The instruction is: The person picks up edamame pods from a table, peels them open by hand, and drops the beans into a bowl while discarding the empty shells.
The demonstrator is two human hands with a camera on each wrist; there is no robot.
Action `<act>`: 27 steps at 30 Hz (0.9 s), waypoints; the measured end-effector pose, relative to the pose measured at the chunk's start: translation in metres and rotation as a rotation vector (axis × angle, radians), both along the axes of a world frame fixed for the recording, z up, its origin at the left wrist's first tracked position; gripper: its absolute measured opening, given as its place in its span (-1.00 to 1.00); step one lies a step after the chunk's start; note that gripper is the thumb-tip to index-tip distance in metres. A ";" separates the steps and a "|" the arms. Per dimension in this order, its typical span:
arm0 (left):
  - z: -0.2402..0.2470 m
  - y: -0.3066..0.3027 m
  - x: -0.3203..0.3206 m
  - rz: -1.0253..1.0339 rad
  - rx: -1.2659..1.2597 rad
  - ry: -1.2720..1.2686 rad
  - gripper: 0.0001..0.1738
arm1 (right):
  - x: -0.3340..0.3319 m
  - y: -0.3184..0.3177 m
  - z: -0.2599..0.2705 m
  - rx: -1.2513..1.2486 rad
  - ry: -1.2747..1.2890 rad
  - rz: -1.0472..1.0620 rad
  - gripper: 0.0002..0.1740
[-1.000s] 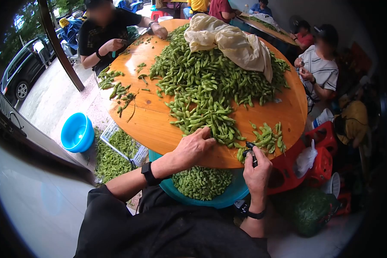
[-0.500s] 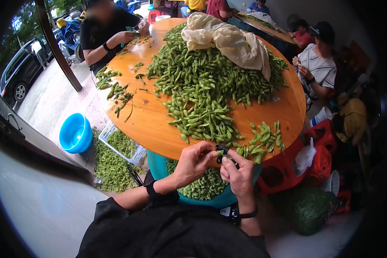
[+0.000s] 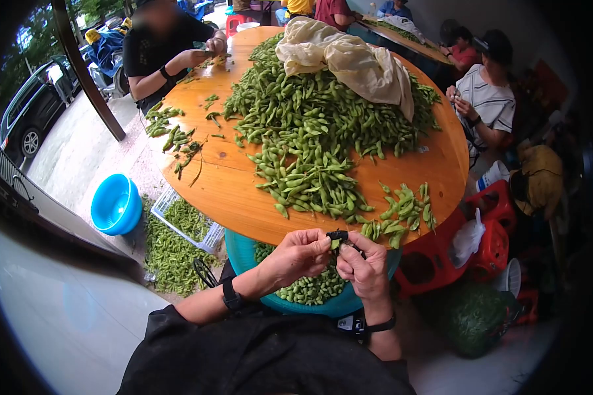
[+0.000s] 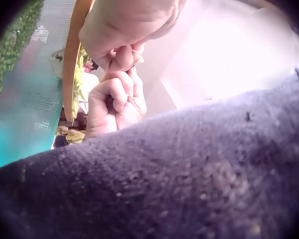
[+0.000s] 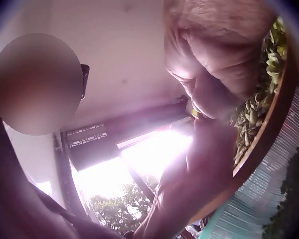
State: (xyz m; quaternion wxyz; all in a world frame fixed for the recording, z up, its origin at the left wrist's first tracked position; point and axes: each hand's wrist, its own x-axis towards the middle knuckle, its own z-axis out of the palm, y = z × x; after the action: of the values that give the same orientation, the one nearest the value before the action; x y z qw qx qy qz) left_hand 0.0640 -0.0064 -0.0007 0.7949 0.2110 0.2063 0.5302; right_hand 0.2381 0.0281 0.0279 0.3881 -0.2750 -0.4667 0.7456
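At the table's near edge, in the head view, my left hand (image 3: 300, 255) pinches a green soybean pod (image 3: 336, 243) between thumb and forefinger. My right hand (image 3: 364, 268) meets it there, gripping a small black tool (image 3: 338, 235) against the pod; its exact kind is hidden by the fingers. Both wrist views show the two hands with fingertips together. Below them stands a teal basin (image 3: 238, 253) holding many green pods (image 3: 313, 289). In front, a big heap of soybean pods (image 3: 296, 138) covers the wooden table (image 3: 237, 197), and a smaller bunch (image 3: 402, 210) lies to the right.
A cream cloth (image 3: 349, 59) lies over the heap. Left on the floor are a blue basin (image 3: 116, 204), a white crate (image 3: 204, 237) and scattered pods (image 3: 171, 257). Red stools (image 3: 487, 250) stand on the right. Two people (image 3: 487, 92) sit around this table, others farther back.
My left hand has come back from the heap to the table's edge with a pod. My right hand has moved left with the black tool to meet it.
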 end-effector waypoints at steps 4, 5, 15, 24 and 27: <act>0.012 -0.014 0.001 0.423 0.441 1.255 -0.82 | -0.006 -0.014 -0.010 0.201 -0.355 -0.161 -0.82; 0.008 -0.015 0.001 0.555 0.554 1.315 -0.82 | -0.007 -0.014 -0.016 0.324 -0.409 -0.174 -0.83; 0.006 -0.016 -0.005 0.124 0.155 0.687 -0.62 | -0.010 -0.014 -0.005 0.654 -0.592 -0.240 -0.81; -0.005 -0.019 -0.002 0.314 0.397 1.137 -0.75 | -0.010 -0.009 -0.006 0.790 -0.677 -0.223 -0.81; 0.000 -0.019 -0.003 0.280 0.342 1.146 -0.81 | -0.014 -0.015 -0.001 0.871 -0.713 -0.241 -0.82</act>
State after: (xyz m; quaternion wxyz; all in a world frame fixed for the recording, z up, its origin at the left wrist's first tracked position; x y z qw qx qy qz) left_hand 0.0613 -0.0252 -0.0008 0.4354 0.5580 0.5384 0.4574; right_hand 0.2244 0.0132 0.0271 0.3665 -0.3757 -0.7980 0.2962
